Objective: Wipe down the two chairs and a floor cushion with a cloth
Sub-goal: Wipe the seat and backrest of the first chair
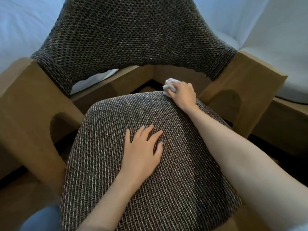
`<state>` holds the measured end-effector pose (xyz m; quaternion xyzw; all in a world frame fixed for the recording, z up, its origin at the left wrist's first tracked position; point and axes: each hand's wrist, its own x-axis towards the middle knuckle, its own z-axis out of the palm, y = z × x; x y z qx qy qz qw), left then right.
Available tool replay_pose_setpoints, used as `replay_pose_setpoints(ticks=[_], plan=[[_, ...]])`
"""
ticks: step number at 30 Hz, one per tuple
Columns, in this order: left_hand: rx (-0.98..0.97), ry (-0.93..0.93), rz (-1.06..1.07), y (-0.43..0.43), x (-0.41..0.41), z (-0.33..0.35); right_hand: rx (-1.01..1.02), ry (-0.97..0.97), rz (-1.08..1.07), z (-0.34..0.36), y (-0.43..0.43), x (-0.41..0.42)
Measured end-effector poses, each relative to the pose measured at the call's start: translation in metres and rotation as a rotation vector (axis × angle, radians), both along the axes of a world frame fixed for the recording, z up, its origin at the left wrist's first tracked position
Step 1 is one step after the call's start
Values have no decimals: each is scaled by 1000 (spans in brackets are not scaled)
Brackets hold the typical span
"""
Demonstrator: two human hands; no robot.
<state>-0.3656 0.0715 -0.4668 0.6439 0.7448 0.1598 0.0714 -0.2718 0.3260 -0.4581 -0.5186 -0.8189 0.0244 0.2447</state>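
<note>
The woven chair seat (pixel 175 180) is apparently steadied by the left hand (pixel 141 147), laid flat with its grip released. At the seat's far right corner the balled white cloth (pixel 170 84) is grasped by the right hand (pixel 185 95) and pressed down for wiping, beneath the backrest (pixel 133 34).

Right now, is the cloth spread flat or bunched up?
Bunched up: the right hand grips the cloth as a crumpled wad at the seat edge.
</note>
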Motion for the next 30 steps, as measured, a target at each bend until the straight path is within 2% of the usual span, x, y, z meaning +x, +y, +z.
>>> replay_pose_setpoints(ticks=[3,8,12,18,22,26,30], plan=[[11,-4,74,4,-5,1,-15,-3,8,-1,12,-11],[2,7,76,2,-5,1,-40,28,54,6,-12,15],[-4,14,69,1,-5,2,15,-18,94,11,-74,70],[-38,42,57,-1,-4,5,17,-22,-81,16,-199,159],[-77,66,49,-1,-1,6,72,62,-159,11,-253,169],[-98,72,38,-1,1,7,124,9,-37,8,-251,139],[-86,83,40,-1,1,6,83,-40,72,9,-199,105]])
